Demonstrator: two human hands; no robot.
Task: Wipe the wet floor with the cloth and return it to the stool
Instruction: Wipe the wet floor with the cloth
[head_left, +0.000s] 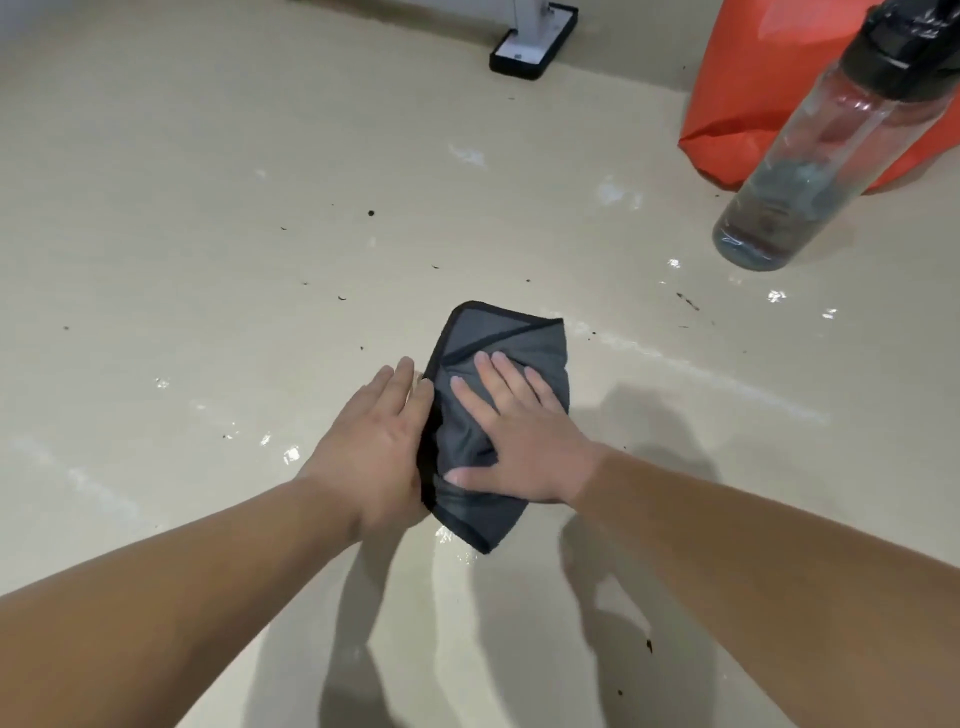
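A dark grey cloth (511, 343) with black edging lies folded on the beige floor (208, 208) in the middle of the view. My right hand (519, 436) presses flat on top of the cloth with fingers spread straight. My left hand (376, 441) lies against the cloth's left edge, fingers straight; its thumb is hidden under the cloth's edge. Wet streaks and shiny droplets show on the floor around the cloth, one streak running right from it. No stool is in view.
A clear water bottle (800, 171) with a black cap stands at the right. An orange bag (753, 78) sits behind it. A white post on a black foot (535, 41) stands at the top. Small dark specks dot the floor.
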